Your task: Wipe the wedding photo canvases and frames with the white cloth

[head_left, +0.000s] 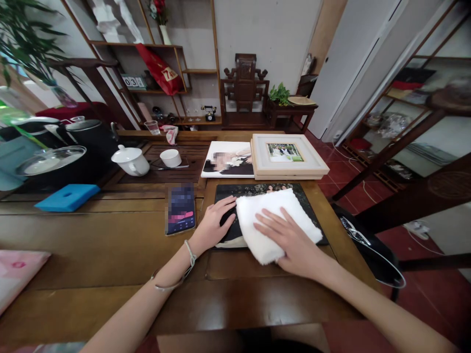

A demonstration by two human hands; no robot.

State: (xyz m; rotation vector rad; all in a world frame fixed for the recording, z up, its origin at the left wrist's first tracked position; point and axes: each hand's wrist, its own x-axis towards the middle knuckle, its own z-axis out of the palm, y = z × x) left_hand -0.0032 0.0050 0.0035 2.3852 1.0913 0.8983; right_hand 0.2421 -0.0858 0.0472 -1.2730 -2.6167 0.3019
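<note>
A dark glossy photo panel [309, 203] lies flat on the wooden table [110, 245] in front of me. A folded white cloth [265, 215] rests on it. My right hand [290, 242] lies flat on the cloth, fingers stretched out and pressing down. At the panel's left edge my left hand [215, 225] rests with its fingers spread on the dark surface. A bracelet and a string circle the left wrist.
A phone [180, 208] lies just left of my left hand. Behind the panel are a flat photo print [228, 159] and stacked white picture frames [289, 157]. A tea tray with a white teapot [130, 161] and cup [170, 158] stands back left, a blue sponge block [68, 197] nearby.
</note>
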